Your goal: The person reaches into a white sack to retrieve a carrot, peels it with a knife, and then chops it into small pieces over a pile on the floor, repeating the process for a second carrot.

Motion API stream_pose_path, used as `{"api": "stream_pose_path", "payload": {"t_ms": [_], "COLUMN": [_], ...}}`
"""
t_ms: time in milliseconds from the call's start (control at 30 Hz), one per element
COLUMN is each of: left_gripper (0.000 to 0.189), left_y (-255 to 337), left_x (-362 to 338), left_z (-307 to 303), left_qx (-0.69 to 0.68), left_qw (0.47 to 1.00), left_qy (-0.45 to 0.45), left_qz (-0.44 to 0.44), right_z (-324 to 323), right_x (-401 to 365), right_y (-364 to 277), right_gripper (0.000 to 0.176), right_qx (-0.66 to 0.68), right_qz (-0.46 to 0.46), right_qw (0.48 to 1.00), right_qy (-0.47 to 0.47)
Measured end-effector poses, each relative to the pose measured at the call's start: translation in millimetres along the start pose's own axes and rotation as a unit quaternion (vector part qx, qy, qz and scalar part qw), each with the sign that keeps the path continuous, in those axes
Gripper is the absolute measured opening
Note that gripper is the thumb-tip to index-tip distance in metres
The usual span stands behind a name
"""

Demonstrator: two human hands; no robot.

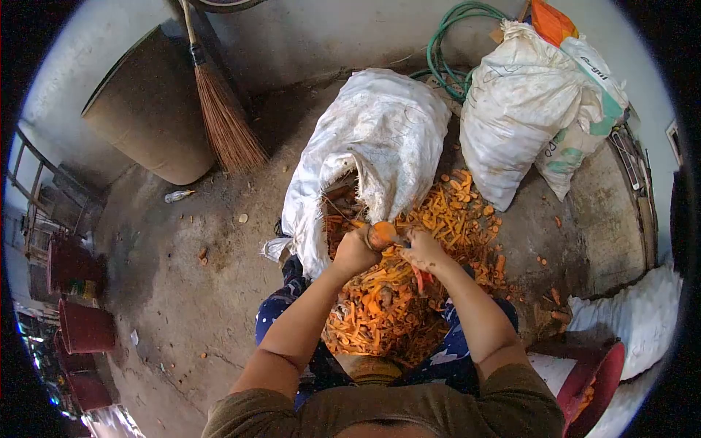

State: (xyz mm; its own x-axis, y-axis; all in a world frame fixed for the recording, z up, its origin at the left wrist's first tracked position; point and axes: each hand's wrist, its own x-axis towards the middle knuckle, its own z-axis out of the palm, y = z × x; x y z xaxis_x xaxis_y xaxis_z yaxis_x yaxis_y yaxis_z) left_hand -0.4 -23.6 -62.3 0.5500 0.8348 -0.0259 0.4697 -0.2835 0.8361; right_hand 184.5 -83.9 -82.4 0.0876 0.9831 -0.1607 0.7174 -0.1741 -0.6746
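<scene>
My left hand [355, 252] is wrapped around a thick orange carrot [382, 235], whose round cut face is turned up. Close beside it, my right hand [426, 252] grips a knife with a red handle [418, 279]; its short blade meets the carrot's edge. Below both hands, between my knees, lies a heap of orange peelings and cut ends [380, 310]. In front of me a large white woven sack [387, 117] lies on its side, its frayed mouth facing my hands. What is inside the sack is mostly in shadow.
More peelings [460, 201] spread over the concrete floor to the right of the sack. Two full sacks [518, 109] lean at the back right near a green hose [438, 55]. A broom [226, 124] and large bin [150, 109] stand back left; red buckets [86, 326] line the left.
</scene>
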Motion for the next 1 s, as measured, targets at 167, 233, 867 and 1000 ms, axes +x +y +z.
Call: {"api": "stream_pose_path", "payload": {"t_ms": [167,233,867,1000], "left_gripper": [0.040,0.039,0.045,0.046], "left_y": [6,10,20,23], "left_x": [0,-2,4,1], "left_z": [-5,-1,-14,-10], "left_qx": [-0.034,-0.029,-0.309,-0.256], "left_qw": [0.996,0.992,0.892,0.913], "left_qy": [-0.080,-0.121,-0.276,-0.290], "left_qz": [0.008,0.015,-0.180,-0.131], "right_z": [1,-21,-35,-39], "right_x": [1,5,-12,-9], "right_y": [3,-4,-54,-61], "right_gripper": [0.022,0.017,0.046,0.039], "right_qx": [0.011,-0.040,-0.139,-0.156], "right_qz": [0.032,0.118,0.094,0.137], "right_qw": [0.999,0.989,0.984,0.969], "right_qy": [-0.031,-0.075,-0.064,-0.133]}}
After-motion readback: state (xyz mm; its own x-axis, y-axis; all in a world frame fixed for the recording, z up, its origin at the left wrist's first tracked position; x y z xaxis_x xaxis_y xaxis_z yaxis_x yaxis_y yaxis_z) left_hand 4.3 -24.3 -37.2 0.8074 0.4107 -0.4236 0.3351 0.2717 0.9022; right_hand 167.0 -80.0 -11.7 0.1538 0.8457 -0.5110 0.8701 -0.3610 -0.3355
